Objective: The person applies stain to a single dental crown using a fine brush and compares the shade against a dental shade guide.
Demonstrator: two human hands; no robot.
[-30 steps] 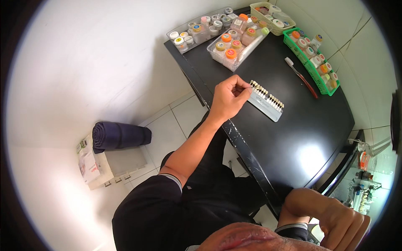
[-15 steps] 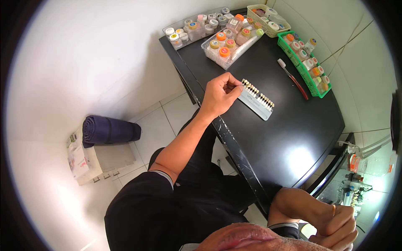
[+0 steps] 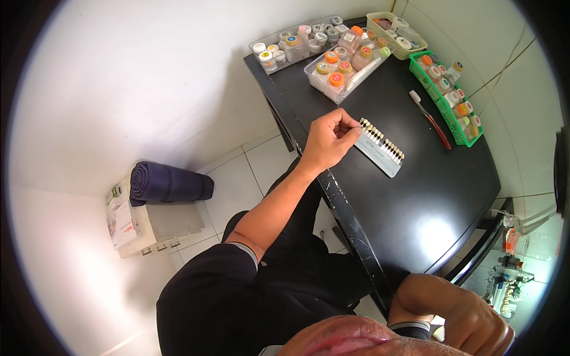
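Note:
A tooth shade guide (image 3: 378, 154), a grey bar with a row of tooth-coloured tabs, lies slantwise on the black table. My left hand (image 3: 332, 139) pinches its left end between thumb and forefinger, the other fingers curled in. By the lower right edge of the picture, my right hand (image 3: 481, 326) is bent back toward me with its fingers curled closed. Whatever it may hold is hidden from view. To the right of the shade guide lies a toothbrush (image 3: 432, 121) with a red handle and white bristles.
Jars with coloured lids fill a clear tray (image 3: 326, 92), a longer tray (image 3: 279, 66) and a green basket (image 3: 442, 92) along the far side of the table (image 3: 392, 213). A cream basket (image 3: 409, 54) stands behind. A dark rolled mat (image 3: 172, 183) rests on a cabinet at left.
The whole view has shifted, so the table and things appear farther right. My left hand keeps its pinch at the shade guide's end; my right hand has turned, hiding more of its fingers.

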